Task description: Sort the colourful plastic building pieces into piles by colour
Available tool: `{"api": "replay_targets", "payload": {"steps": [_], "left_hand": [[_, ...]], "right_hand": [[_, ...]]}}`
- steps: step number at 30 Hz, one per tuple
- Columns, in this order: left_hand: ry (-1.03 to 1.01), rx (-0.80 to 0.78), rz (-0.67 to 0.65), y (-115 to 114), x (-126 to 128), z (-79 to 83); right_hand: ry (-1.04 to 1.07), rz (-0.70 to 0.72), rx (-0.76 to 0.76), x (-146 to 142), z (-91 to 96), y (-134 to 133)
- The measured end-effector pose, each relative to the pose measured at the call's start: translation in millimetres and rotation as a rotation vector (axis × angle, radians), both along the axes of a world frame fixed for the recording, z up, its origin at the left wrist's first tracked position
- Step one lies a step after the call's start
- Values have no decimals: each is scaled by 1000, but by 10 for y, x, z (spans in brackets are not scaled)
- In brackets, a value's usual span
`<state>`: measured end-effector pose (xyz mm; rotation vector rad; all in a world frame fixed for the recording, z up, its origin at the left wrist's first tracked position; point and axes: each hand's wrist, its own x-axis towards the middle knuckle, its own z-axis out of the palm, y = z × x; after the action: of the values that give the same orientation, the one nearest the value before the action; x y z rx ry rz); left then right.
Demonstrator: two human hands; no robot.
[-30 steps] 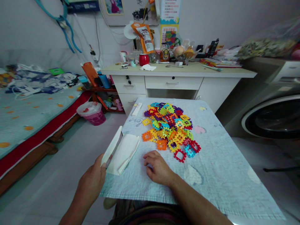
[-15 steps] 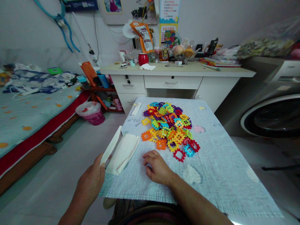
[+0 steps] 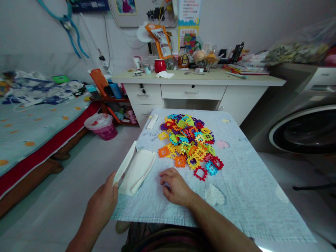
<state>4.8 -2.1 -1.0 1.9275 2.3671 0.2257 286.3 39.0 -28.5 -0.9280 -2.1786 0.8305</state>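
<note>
My left hand [image 3: 103, 196] is closed around the near end of a thin white flat piece [image 3: 126, 161], held tilted up at the table's left edge. Whether that piece is joined to the folded white paper [image 3: 139, 171] beside it, I cannot tell. My right hand [image 3: 175, 187] rests on the cloth, fingers loosely bent and thumb apart, holding nothing. Just beyond it lies a heap of colourful plastic interlocking blocks [image 3: 185, 140], square with notched edges. A red block [image 3: 200, 168] and a blue block [image 3: 211, 168] lie at its near right side.
A light blue cloth [image 3: 252, 196] covers the table. A white stick-like object [image 3: 152, 122] lies at its far left. Behind stands a white desk [image 3: 147, 80] with cups and jars. A bed [image 3: 52, 126] and pink bin [image 3: 102, 129] are left, a washing machine [image 3: 301, 94] right.
</note>
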Motion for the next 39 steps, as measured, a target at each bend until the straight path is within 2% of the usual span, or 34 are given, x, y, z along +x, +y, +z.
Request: {"api": "replay_targets", "payload": {"steps": [7,13,19,25,28,33,39], "left_hand": [[38,-19,-22,2,-25,-64],[176,20,-236,-56,19,-151],[300,-70,-270,-77,209,-173],[334,-193,-283,-52,368,-74],[391,-239,-329,-23,419,33],[457,-343,-326,23,546,225],[457,-403,-342,20,594,296]], "right_hand": [[2,4,-3,9,3,-1],[0,6,-17,9,3,1],[13,3,4,9,-14,-2],[1,2,-18,-2,-14,1],[8,-1,-10,-1,-16,1],[23,-12,-5,1,-28,-2],[3,-10,-9,4,-24,7]]}}
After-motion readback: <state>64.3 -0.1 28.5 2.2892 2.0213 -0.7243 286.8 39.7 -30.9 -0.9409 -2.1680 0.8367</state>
